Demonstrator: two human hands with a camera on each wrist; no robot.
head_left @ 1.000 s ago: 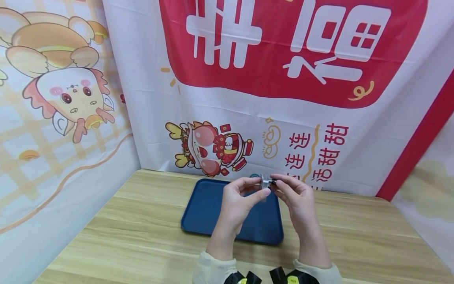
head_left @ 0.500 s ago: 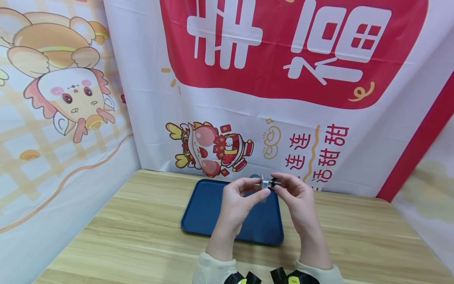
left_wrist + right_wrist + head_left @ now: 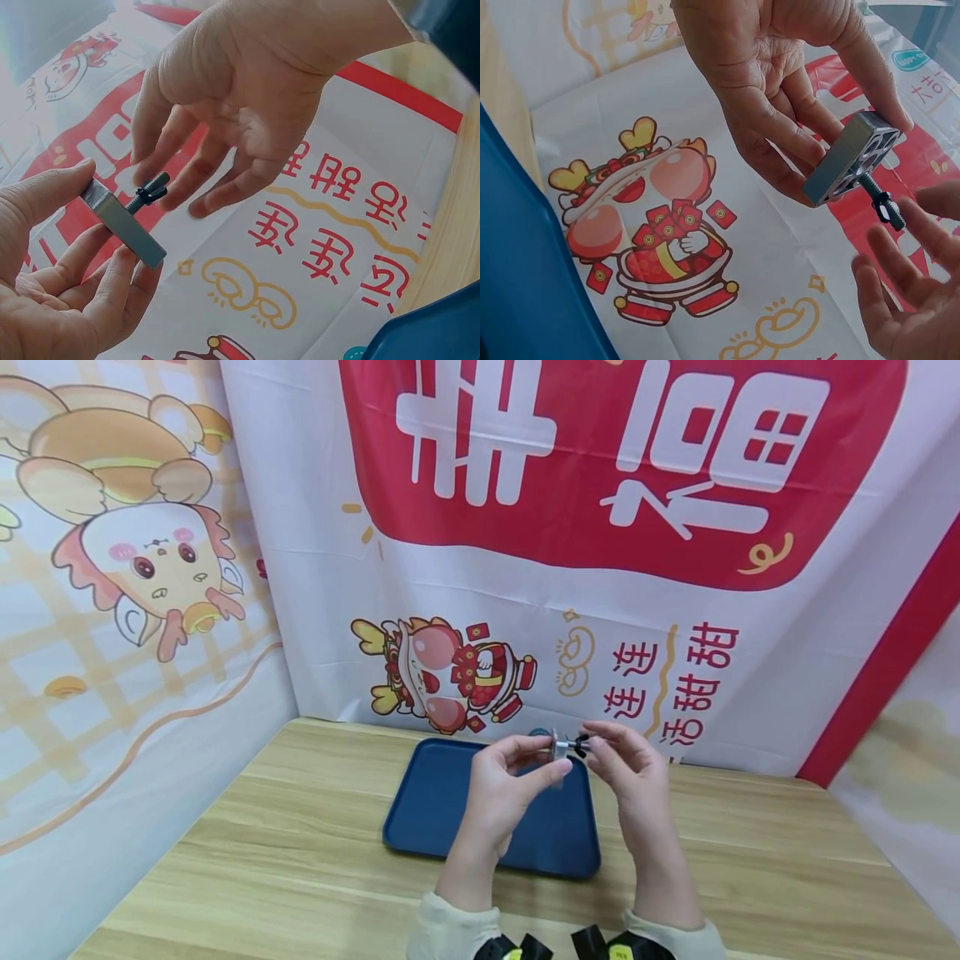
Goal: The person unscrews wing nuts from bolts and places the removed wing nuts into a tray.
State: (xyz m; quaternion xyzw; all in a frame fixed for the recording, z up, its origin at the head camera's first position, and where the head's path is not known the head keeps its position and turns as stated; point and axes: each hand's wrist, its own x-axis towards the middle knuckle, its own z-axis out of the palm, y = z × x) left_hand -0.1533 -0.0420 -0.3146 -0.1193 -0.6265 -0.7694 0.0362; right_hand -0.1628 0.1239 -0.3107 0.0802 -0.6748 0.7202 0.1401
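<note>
My left hand [image 3: 502, 785] pinches a square grey metal block [image 3: 124, 225] by its edges, thumb on one side and fingers on the other. From the block's recessed face a threaded bolt [image 3: 868, 184] sticks out, and a small black wing nut [image 3: 886, 207] sits on it near the free end. Close beside that end is my right hand [image 3: 633, 777], its fingers loosely bent and spread. In the left wrist view a gap shows between the right fingertips [image 3: 171, 202] and the nut. Both hands hold up this work above the far part of a blue tray.
The blue tray [image 3: 420, 810] lies on a wood-grain table [image 3: 300, 843] below the hands. Behind rises a white and red printed cloth [image 3: 480, 585], with another patterned cloth [image 3: 135, 693] along the left side.
My right thumb and fingers have come off the wing nut and drawn slightly right, so more of the nut and bolt shows. The left hand and block have stayed in place.
</note>
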